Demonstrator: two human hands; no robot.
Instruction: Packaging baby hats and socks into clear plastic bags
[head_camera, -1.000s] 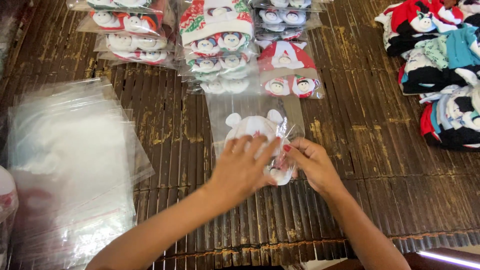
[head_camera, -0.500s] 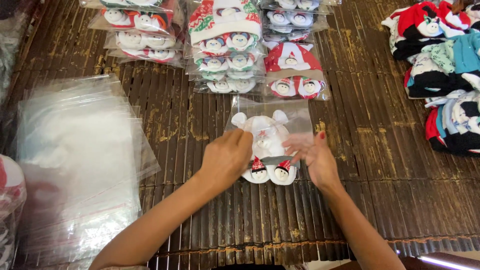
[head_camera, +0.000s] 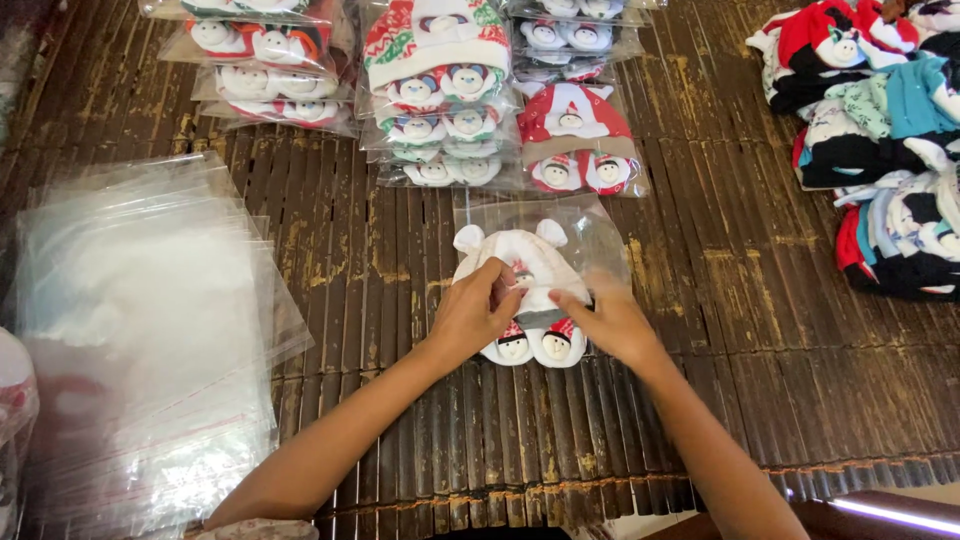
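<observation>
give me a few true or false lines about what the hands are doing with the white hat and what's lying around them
1. Both hands, left hand and right hand, rest on the white hat. True.
2. The hat lies partly in a clear bag. True.
3. The stack of empty clear bags lies to the right. False: it lies to the left.
4. The bagged hats lie beyond the hands. True.
5. The surface is smooth glass. False: it is a dark slatted mat.

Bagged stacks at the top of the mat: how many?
3: left stack, middle stack, right stack. Tops are cropped, so more may lie beyond the frame.
</observation>
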